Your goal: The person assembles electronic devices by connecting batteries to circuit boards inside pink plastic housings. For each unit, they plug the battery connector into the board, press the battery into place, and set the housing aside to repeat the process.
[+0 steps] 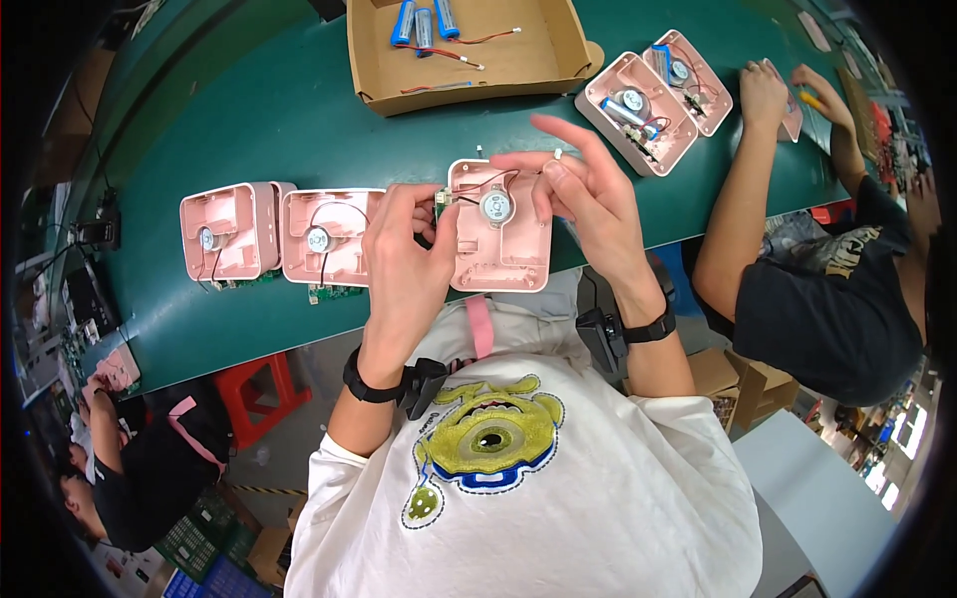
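A pink plastic housing (523, 234) lies open in front of me, with a round silver speaker (496, 206) inside. At its upper left corner, my left hand (409, 244) pinches a small green circuit board (440, 211) that bears a pale connector. My right hand (595, 194) is over the housing's right side, thumb and fingers closed on a thin wire, while its index finger points out to the left. A small white plug (557, 153) shows at those fingertips. Thin red and black wires (488, 183) run across the housing between my hands.
Two more pink housings (224, 231) with speakers stand to the left, boards beneath them. A cardboard box (469, 100) at the back holds blue cylindrical batteries (446, 18). Right of it sit pink housings (638, 75) with batteries. A co-worker's hand (764, 95) works at the right; another person sits lower left.
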Demonstrator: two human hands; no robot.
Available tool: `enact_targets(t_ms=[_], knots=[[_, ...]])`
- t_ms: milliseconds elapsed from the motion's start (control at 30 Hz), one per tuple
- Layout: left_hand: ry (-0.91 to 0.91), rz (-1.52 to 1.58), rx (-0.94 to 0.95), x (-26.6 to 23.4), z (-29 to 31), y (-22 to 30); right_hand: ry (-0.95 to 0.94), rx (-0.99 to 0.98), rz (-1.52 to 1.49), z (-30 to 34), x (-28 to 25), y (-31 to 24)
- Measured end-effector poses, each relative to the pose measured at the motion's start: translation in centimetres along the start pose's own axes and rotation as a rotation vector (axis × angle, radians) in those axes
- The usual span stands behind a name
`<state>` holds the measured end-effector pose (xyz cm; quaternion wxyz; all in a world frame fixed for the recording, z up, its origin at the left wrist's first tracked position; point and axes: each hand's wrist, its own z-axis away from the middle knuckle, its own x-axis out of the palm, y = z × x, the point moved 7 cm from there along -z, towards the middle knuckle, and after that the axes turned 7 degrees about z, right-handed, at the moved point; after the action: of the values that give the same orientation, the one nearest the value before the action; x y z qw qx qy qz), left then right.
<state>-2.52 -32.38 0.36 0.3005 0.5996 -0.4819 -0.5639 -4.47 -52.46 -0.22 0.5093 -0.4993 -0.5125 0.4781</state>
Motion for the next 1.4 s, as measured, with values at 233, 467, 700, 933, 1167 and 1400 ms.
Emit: enact_targets(t_ms=[233,467,700,933,1167,1400], knots=[[-0.021,-0.005,-0.033,0.0,0.0,-0.1,-0.019,-0.064,-0.143,0.4,-0.5,-1.0],[-0.007,0.005,0.006,0.1,0.1,0.1,0.085,-0.202,0.493,0.6,0.4,-5.3],[0.003,0.027,0.046,0.0,0.4,-0.2,-0.004,-0.294,0.823,-0.4,4.5,-4.6],[0.017,0.046,0.065,-0.1,0.6,0.1,-0.094,-0.183,0.854,-1.1,5.5,-3.1],[0.016,0.014,0.087,-0.1,0.5,0.1,-0.125,-0.135,0.855,-1.2,5.7,-3.0],[-0.007,-0.006,0.116,-0.1,0.5,0.4,-0.129,-0.157,0.973,-1.0,6.3,-3.8]])
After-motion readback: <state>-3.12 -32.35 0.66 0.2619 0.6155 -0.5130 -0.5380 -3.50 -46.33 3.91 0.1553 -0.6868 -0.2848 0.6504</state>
